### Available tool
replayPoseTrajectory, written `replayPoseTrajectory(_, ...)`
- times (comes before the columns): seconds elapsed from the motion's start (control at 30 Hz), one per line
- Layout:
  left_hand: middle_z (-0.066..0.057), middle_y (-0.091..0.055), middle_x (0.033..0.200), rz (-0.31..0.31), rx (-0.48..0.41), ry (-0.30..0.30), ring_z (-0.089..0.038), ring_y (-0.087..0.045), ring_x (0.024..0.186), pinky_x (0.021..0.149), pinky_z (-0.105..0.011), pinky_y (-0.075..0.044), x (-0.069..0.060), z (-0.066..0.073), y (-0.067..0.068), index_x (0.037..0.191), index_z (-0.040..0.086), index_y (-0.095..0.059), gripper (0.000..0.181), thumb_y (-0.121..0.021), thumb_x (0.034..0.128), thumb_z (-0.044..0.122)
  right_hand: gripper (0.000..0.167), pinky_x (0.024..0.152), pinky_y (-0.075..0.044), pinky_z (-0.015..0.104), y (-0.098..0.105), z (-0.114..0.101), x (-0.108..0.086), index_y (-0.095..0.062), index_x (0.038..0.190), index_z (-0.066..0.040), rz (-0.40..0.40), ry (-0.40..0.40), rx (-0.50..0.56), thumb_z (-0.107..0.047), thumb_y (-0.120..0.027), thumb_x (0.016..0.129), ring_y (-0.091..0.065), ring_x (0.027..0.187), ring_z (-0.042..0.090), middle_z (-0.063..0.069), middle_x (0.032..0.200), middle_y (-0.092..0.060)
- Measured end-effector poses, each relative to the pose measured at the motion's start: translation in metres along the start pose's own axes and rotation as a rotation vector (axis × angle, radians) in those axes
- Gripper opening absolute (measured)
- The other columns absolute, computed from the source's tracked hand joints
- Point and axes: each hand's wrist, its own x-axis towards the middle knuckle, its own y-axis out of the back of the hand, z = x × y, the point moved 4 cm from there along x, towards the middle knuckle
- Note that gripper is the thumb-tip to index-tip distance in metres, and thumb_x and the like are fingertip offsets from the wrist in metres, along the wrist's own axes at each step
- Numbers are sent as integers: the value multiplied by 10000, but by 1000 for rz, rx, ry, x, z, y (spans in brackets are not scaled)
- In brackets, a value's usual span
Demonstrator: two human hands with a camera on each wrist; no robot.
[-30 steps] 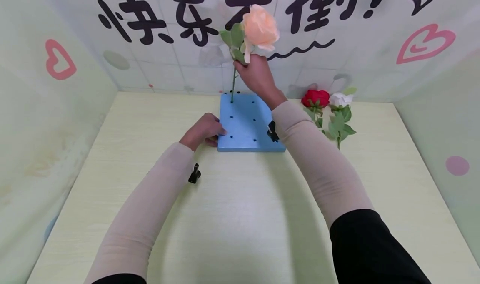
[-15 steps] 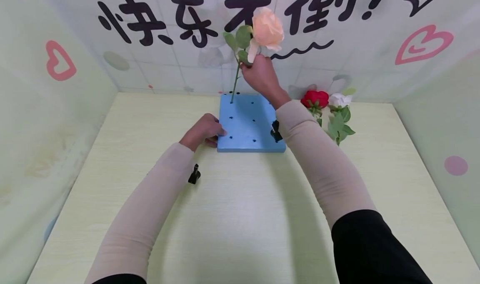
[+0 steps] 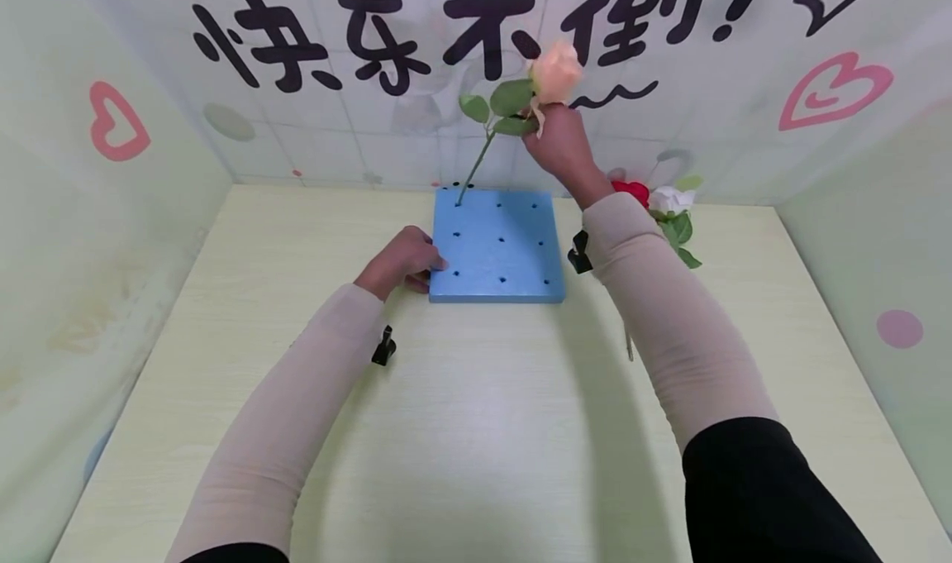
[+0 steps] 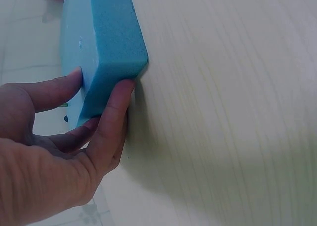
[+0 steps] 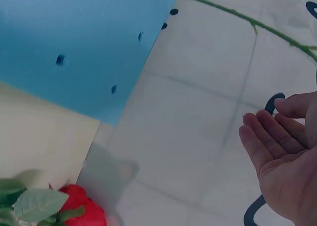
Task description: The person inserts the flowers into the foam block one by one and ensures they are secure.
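My left hand (image 3: pixel 407 257) grips the left edge of a blue foam board (image 3: pixel 479 253) pierced with several small holes. In the left wrist view, the thumb lies on the board's top face while the fingers (image 4: pixel 110 124) press its side. A peach artificial rose (image 3: pixel 556 73) has its green stem (image 5: pixel 237 14) in the board's back-left hole and leans right. My right hand (image 3: pixel 563 145) is just below the bloom, near its leaves (image 3: pixel 513 98). In the right wrist view its fingers are loosely bent with nothing visible between them; the bloom is out of that view.
A red rose (image 3: pixel 630 189) and a white rose (image 3: pixel 672 199) lie on the table right of the board, partly hidden by the right sleeve (image 3: pixel 662 298). A printed cloth wall (image 3: pixel 402 145) stands close behind the board.
My right hand has moved right and slightly down. The peach rose has tilted right with it, its stem end staying in the hole. My left hand has stayed on the board.
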Motion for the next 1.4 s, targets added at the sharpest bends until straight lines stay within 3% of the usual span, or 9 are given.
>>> replayPoseTrajectory(0.13, -203, -570, 1218, -6, -4, 2, -304, -640, 1035, 749, -376, -610, -1, 0, 1, 1417, -45, -381, 536, -606, 952, 99, 257, 791, -476, 406, 9, 8, 0, -661, 1044, 44, -2, 2, -25, -91, -468, 941, -603, 882, 333, 215, 980, -682)
replayPoseTrajectory(0.27, -197, -567, 1225, -5, -2, 8, -304, -636, 1042, 753, -376, -609, -1, 1, 1, 1428, -38, -366, 551, -606, 952, 102, 345, 730, -428, 300, 22, 20, -1, -698, 1134, -5, -38, -116, -11, -100, -440, 926, -563, 854, 253, 166, 1044, -702)
replayPoseTrajectory(0.47, -193, -566, 1239, 2, 8, 19, -298, -633, 1044, 754, -366, -608, 0, 1, 0, 1414, -39, -383, 531, -602, 951, 101, 458, 841, -477, 286, 44, 44, -8, -583, 1344, -57, -95, -287, 26, -128, -432, 918, -568, 1064, 210, 108, 1280, -633)
replayPoseTrajectory(0.67, -185, -561, 1227, 7, 24, 29, -291, -628, 1008, 747, -356, -609, 1, 0, 0, 1395, -34, -406, 513, -610, 949, 119, 463, 1006, -483, 355, 63, 71, -13, -554, 1371, -54, -88, -373, 18, -208, -473, 942, -557, 1209, 237, 109, 1350, -591)
replayPoseTrajectory(0.77, -190, -568, 1216, 1, 16, 23, -293, -637, 1003, 741, -361, -610, 1, 0, 0, 1401, -39, -402, 523, -613, 947, 114, 486, 1023, -478, 367, 72, 82, -16, -528, 1394, -57, -92, -424, 9, -262, -485, 955, -554, 1217, 245, 113, 1368, -576)
replayPoseTrajectory(0.93, -208, -582, 1192, -6, 0, 10, -303, -656, 1005, 726, -368, -612, 2, 0, 1, 1411, -50, -386, 536, -611, 944, 86, 534, 962, -523, 356, 84, 97, -24, -494, 1420, -55, -113, -488, 20, -335, -502, 966, -639, 1031, 219, 163, 1299, -611)
replayPoseTrajectory(1.1, -188, -577, 1165, 1, 12, 30, -297, -649, 1004, 717, -356, -613, 3, -1, 2, 1402, -36, -390, 531, -620, 942, 98, 550, 856, -546, 281, 89, 111, -35, -500, 1413, -49, -122, -522, 23, -359, -529, 960, -634, 740, 48, 193, 1242, -635)
replayPoseTrajectory(1.2, -185, -573, 1164, -3, 17, 34, -298, -647, 1011, 716, -353, -613, 4, -1, 2, 1397, -32, -390, 523, -617, 945, 101, 550, 785, -533, 244, 90, 118, -41, -504, 1404, -34, -126, -533, 28, -355, -534, 959, -597, 647, -10, 214, 1226, -639)
replayPoseTrajectory(1.4, -185, -573, 1168, -3, 10, 35, -298, -649, 1010, 709, -351, -614, 4, 0, 1, 1398, -29, -388, 523, -617, 946, 101, 564, 909, -548, 339, 87, 129, -55, -489, 1406, -6, -163, -552, 62, -362, -533, 970, -594, 635, -25, 236, 1277, -605)
